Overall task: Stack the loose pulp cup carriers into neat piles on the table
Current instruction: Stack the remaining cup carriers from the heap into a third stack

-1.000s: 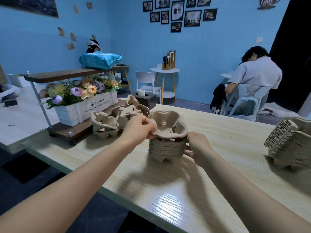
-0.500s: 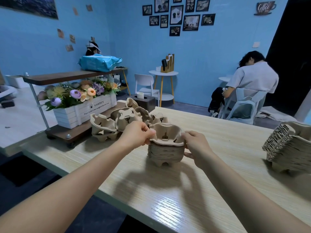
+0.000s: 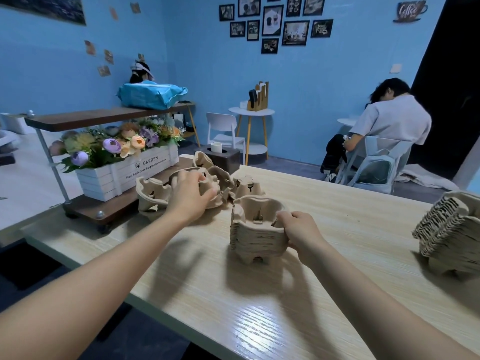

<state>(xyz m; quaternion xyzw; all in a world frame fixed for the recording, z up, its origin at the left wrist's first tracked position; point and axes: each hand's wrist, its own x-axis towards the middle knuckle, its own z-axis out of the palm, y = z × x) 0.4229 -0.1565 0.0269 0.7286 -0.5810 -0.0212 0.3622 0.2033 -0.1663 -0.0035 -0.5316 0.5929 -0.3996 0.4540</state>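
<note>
Reaching for: the next loose carrier, judging by the left hand (image 3: 193, 194) stretched over the heap of loose carriers (image 3: 181, 188) at the far left of the table (image 3: 337, 255).
Left fingers: spread and slightly curved over one carrier in the heap, tips touching or nearly touching its rim; no firm pinch shows, so I read them as not yet closed.
Right hand (image 3: 298, 229): fingers curled over the near right rim of the centre pile (image 3: 255, 229), thumb against its side, gripping and steadying it.
Centre pile: stands upright on the table between the two forearms, just in front of the heap and apart from the left fingers.
Second pile (image 3: 446, 229): at the right edge, leaning, well away from both hands.
Next move needs: a pinch on one carrier's rim only, lifting it free of its neighbours, then turning it so its cups line up with the top of the centre pile.
Risk: neighbouring carriers are interlocked and could be dragged along.
</note>
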